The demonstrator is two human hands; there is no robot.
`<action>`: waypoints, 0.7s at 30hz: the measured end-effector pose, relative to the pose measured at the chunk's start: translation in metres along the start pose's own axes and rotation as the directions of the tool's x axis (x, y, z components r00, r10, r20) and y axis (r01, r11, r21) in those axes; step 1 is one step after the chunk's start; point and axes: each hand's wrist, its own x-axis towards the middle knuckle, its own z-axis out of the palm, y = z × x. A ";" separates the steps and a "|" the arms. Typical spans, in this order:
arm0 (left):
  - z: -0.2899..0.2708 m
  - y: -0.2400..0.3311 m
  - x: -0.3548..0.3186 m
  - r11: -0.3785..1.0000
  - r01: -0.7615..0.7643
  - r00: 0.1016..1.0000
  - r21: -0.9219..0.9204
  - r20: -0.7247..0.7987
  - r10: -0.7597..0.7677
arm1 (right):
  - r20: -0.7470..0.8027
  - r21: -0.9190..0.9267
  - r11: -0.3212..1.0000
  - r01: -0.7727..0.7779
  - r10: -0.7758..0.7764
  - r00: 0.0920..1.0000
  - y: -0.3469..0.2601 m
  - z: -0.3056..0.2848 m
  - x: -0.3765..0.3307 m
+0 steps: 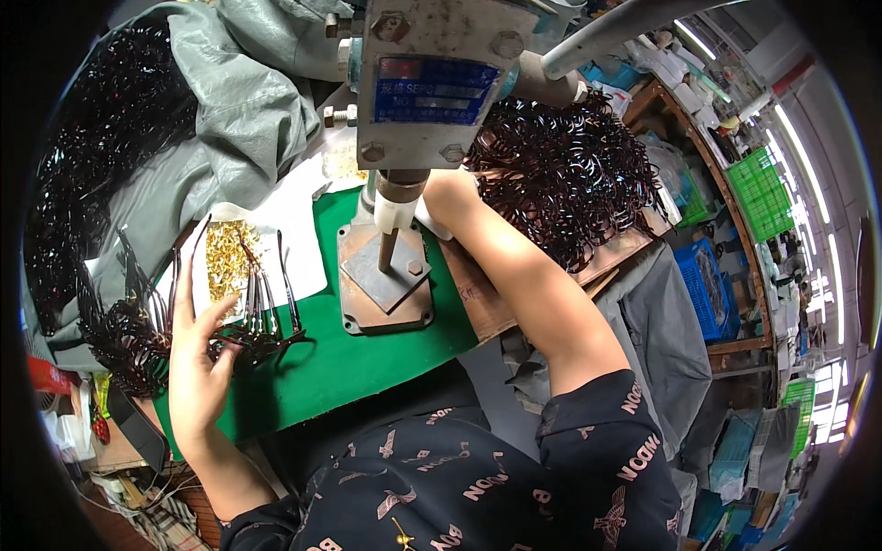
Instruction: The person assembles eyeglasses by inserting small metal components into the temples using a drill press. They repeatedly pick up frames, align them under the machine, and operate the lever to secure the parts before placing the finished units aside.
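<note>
Left hand at near left, thumb and fingers apart, beside dark slender pieces on the green surface; right hand farther off, partly behind the press, grip cannot be told; dark glossy pile to its right.

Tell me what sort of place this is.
Probably a small workshop: a metal press stands over the bench, with a heap of dark pieces and little gold parts laid out.
</note>
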 end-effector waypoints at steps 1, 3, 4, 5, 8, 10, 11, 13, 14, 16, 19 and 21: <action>0.004 -0.002 0.000 0.981 -0.043 0.998 0.190 -0.035 0.050 | -0.003 -0.013 1.000 0.001 -0.001 1.000 -0.002 0.001 0.000; 0.011 -0.006 0.004 0.835 -0.114 0.981 0.539 -0.072 0.180 | -0.010 -0.039 0.999 -0.022 0.022 1.000 0.000 0.004 -0.002; 0.011 -0.005 0.005 0.903 -0.101 0.986 0.418 -0.080 0.147 | -0.014 -0.055 0.998 -0.034 0.033 0.999 0.001 0.007 -0.003; 0.011 -0.002 0.006 0.954 -0.084 0.990 0.289 -0.085 0.113 | -0.019 -0.063 0.997 -0.048 0.047 0.999 0.001 0.004 -0.001; 0.002 0.015 0.014 0.976 -0.007 0.992 -0.217 -0.127 -0.021 | -0.061 0.002 0.994 -0.105 0.105 0.993 0.010 -0.007 -0.005; -0.021 0.000 0.000 0.871 -0.039 0.948 -0.490 -0.293 -0.123 | -0.039 0.220 0.963 -0.158 0.171 0.984 0.003 -0.016 0.005; -0.026 -0.004 0.001 0.782 -0.141 0.932 -0.607 -0.348 -0.102 | 0.021 0.334 0.911 -0.240 0.247 0.969 0.006 -0.026 0.004; -0.026 -0.003 0.006 0.646 -0.275 0.824 -0.712 -0.521 -0.224 | 0.072 0.388 0.884 -0.261 0.254 0.965 0.009 -0.042 0.002; -0.020 0.019 0.008 0.529 -0.212 0.811 -0.822 -0.450 -0.373 | 0.130 0.366 0.870 -0.330 0.303 0.944 0.005 -0.055 -0.002; -0.013 0.015 -0.002 0.190 -0.289 0.953 -0.938 -0.301 -0.039 | 0.030 0.508 0.795 -0.333 0.370 0.929 0.000 -0.078 -0.014; 0.012 0.022 -0.007 -0.381 -0.170 0.935 -0.909 -0.271 0.230 | 0.040 0.641 0.685 -0.347 0.421 0.906 -0.010 -0.109 -0.039; 0.016 0.050 -0.008 -0.460 -0.283 0.902 -0.842 -0.396 0.170 | 0.045 0.715 0.619 -0.326 0.425 0.904 -0.022 -0.124 -0.052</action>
